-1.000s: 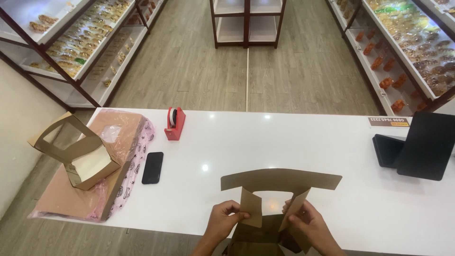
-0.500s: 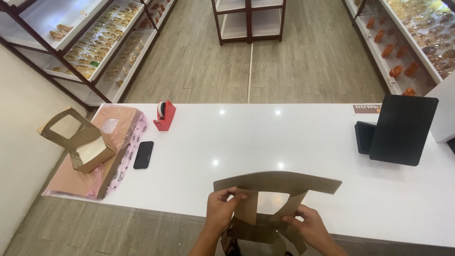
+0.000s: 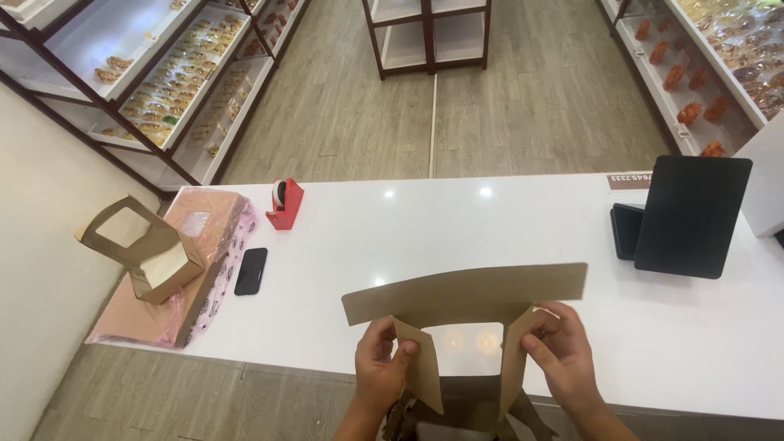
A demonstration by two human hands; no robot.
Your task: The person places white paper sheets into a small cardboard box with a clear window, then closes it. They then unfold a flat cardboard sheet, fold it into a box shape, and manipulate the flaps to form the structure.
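Raised higher off the white worktop (image 3: 457, 220) than a moment ago: flat brown carton blank (image 3: 465, 294), window cut-out now showing. Left hand (image 3: 382, 367) fingers pinched shut on left side flap, right hand (image 3: 563, 351) fingers closed on right flap — folding under way.

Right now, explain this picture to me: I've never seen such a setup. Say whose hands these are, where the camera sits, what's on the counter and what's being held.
The camera sits on a person's head and looks down, so both bare hands are that person's own. The left hand and right hand each grip a side flap of a flat brown cardboard box with a cut-out window, held up over the near edge of the white counter. On the counter lie a black phone, a red tape dispenser, a black tablet stand and a pink-wrapped stack with a folded window box on top. Shop shelves stand behind.
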